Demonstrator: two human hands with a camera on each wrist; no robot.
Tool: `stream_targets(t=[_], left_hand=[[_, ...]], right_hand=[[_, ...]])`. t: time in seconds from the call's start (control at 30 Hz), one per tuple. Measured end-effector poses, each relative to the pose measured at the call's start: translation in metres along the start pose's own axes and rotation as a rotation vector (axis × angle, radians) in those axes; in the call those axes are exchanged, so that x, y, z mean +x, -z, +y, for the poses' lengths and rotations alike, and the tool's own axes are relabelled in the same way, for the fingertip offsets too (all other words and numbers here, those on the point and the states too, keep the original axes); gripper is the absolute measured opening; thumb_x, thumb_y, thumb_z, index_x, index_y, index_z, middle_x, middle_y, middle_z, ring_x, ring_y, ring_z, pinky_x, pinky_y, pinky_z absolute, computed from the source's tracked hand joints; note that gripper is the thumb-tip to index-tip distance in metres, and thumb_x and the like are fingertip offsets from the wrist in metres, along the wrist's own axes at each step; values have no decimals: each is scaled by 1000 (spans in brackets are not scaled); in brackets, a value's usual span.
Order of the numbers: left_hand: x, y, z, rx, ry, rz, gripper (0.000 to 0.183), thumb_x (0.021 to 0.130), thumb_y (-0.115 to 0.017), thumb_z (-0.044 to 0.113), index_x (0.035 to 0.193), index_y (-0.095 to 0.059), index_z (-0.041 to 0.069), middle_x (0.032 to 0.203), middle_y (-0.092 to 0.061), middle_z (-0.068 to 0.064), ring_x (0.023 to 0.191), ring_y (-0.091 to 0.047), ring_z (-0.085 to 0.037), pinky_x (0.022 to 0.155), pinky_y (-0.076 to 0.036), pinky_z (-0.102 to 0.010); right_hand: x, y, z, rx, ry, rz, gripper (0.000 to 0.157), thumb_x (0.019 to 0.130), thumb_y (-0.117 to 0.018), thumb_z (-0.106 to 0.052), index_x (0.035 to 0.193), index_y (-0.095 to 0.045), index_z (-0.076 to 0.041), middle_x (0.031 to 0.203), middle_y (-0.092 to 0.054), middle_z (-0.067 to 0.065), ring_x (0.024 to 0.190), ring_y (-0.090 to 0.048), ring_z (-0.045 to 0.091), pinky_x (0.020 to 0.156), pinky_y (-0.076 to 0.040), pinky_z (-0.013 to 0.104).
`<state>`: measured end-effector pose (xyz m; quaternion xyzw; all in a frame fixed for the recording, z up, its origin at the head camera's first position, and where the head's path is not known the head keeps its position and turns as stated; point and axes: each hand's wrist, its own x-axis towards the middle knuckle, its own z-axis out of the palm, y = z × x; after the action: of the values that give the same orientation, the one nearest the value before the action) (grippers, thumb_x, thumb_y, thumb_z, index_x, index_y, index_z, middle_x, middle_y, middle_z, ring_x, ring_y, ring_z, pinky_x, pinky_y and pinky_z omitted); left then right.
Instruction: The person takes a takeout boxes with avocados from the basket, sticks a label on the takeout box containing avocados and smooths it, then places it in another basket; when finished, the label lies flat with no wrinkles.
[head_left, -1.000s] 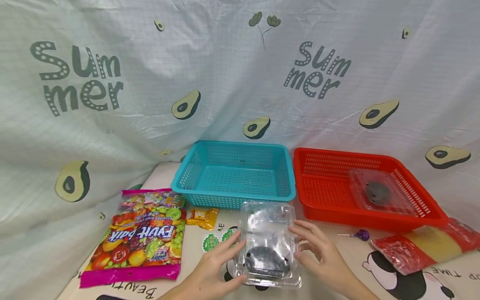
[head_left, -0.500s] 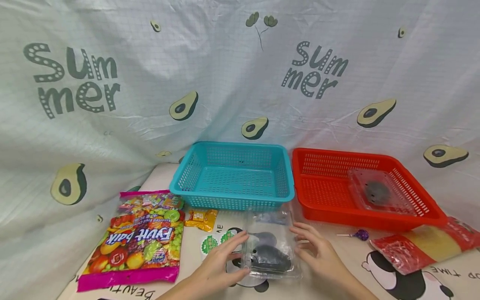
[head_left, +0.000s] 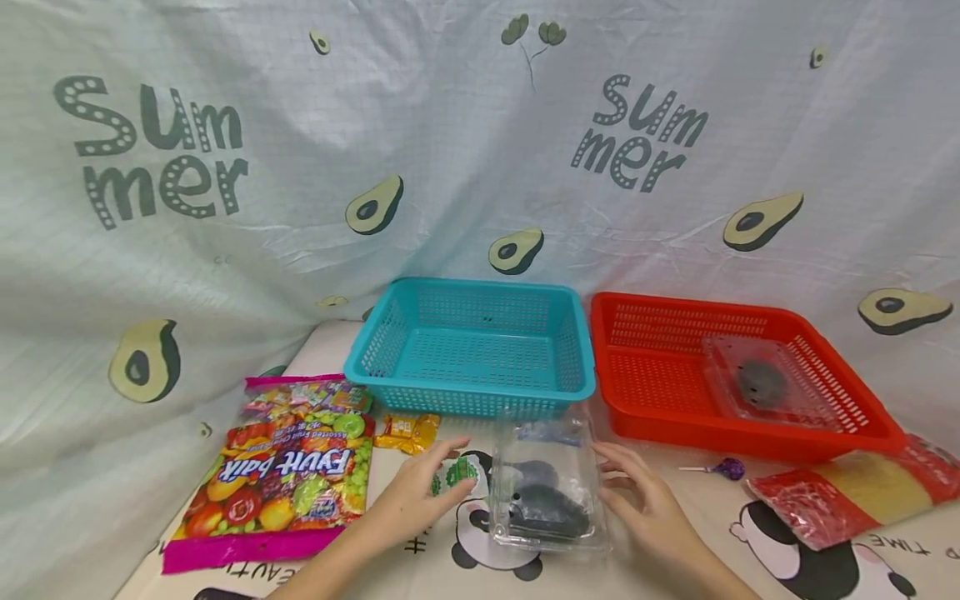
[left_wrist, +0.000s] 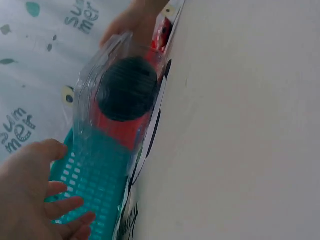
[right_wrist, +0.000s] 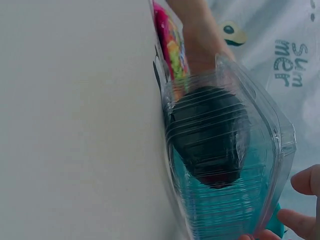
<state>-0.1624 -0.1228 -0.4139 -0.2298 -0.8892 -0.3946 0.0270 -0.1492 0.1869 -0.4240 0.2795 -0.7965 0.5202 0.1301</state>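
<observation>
A clear plastic clamshell box (head_left: 546, 467) lies on the table before the teal basket, with a dark oval thing (right_wrist: 210, 135) inside. My left hand (head_left: 423, 492) is off to the left of the box, thumb and fingers spread apart, holding nothing. Two small round green labels (head_left: 461, 471) are beside its fingertips, partly covered by them. On the other side, my right hand (head_left: 637, 492) has its loosely bent fingers at the box's right edge. In the left wrist view the left hand (left_wrist: 35, 192) shows spread fingers with a gap to the box.
The teal basket (head_left: 472, 400) stands behind, beside a red basket (head_left: 750, 433) holding a similar clear box (head_left: 761, 387). At left are a fruit candy bag (head_left: 277, 475) and a yellow packet (head_left: 408, 432). A purple lollipop (head_left: 727, 468) and a red-yellow bag (head_left: 855, 492) lie at right.
My left hand has moved left, away from the box, onto the green labels. The box went from tilted up to lying flatter. The right hand stays at its right edge.
</observation>
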Motion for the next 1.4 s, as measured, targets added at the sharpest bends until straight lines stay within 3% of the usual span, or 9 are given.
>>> stream_targets(t=[0.13, 0.43, 0.57, 0.83, 1.0, 1.13, 1.27, 1.4], left_hand=[[4, 3, -17, 117, 70, 18, 56, 84, -58, 35, 130, -42, 9, 125, -50, -8, 116, -46, -27, 93, -39, -45], [3, -4, -28, 244, 42, 9, 60, 72, -70, 37, 123, -50, 11, 116, -56, -2, 112, -47, -24, 93, -37, -46], [3, -6, -29, 237, 51, 2, 62, 70, -72, 36, 122, -50, 11, 112, -56, -1, 107, -48, -21, 91, -40, -42], [4, -7, -31, 177, 44, 99, 60, 65, -77, 27, 118, -54, 12, 101, -55, 3, 94, -52, -14, 82, -44, -36], [4, -7, -28, 77, 17, 157, 51, 66, -77, 17, 112, -58, 12, 97, -58, 3, 89, -55, -13, 77, -48, -27], [6, 0, -21, -66, 45, 198, 46, 67, -76, 14, 109, -59, 12, 95, -60, 3, 92, -58, -15, 81, -49, -28], [8, 10, -10, -171, 73, 223, 45, 67, -76, 15, 109, -59, 16, 96, -60, 8, 97, -57, -13, 85, -47, -28], [7, 20, 4, -223, 42, 245, 44, 68, -76, 18, 109, -59, 21, 98, -60, 9, 97, -57, -10, 86, -46, -25]], right_hand=[[-1, 0, 2, -28, -25, 35, 45, 81, -56, 7, 124, -47, 1, 117, -49, 15, 96, -52, 10, 80, -46, 19], [-4, -4, 5, -37, -25, 52, 46, 81, -56, 5, 126, -46, 0, 118, -47, 16, 95, -51, 9, 79, -46, 19], [-5, -4, 7, -55, -56, 62, 46, 82, -56, 3, 127, -45, -3, 119, -48, 12, 95, -51, 9, 78, -47, 22], [-4, -6, 11, -46, -47, 69, 49, 83, -56, 3, 129, -43, -5, 119, -47, 11, 95, -51, 11, 79, -46, 20], [-4, -4, 9, -203, -25, 94, 52, 78, -61, 2, 127, -45, -10, 119, -48, 5, 97, -49, 11, 78, -43, 21], [0, -2, 2, -280, 9, 98, 52, 75, -64, 3, 123, -49, -10, 121, -47, 3, 106, -43, 9, 81, -38, 20], [10, -7, -16, -285, 107, 101, 49, 71, -64, 5, 115, -55, -12, 116, -50, 0, 107, -44, 7, 81, -38, 17], [25, -19, -35, -275, 273, 76, 45, 68, -64, 4, 108, -60, -16, 106, -55, -4, 98, -48, 10, 82, -40, 17]])
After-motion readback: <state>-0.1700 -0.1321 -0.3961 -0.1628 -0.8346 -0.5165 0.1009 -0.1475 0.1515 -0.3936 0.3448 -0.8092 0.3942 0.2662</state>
